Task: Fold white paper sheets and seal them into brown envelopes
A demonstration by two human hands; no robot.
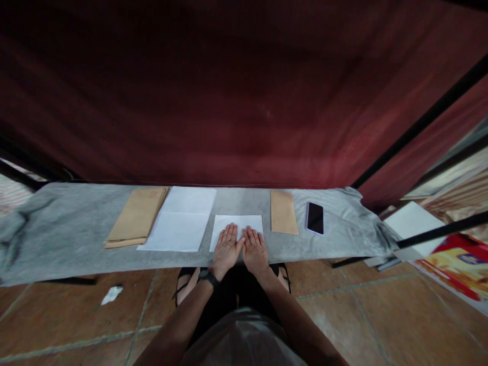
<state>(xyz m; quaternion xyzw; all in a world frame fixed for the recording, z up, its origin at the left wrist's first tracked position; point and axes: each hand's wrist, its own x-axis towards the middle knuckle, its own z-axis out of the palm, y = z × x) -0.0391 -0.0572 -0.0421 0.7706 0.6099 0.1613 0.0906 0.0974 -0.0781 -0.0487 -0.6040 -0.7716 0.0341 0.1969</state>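
Both palms lie flat on a small white sheet of paper, which looks folded, at the front middle of the cloth-covered table. My left hand, with a dark watch on its wrist, covers the sheet's middle. Beside it my right hand rests on the right part, the thumbs close together. Fingers on both hands are stretched out. Left of the hands lie larger white sheets with a crease across them. A single brown envelope lies to the right of the folded paper.
A stack of brown envelopes lies at the left, touching the white sheets. A phone with a dark screen lies at the right. Grey cloth covers the narrow table. Behind hangs a dark red curtain; a black metal bar slants at right.
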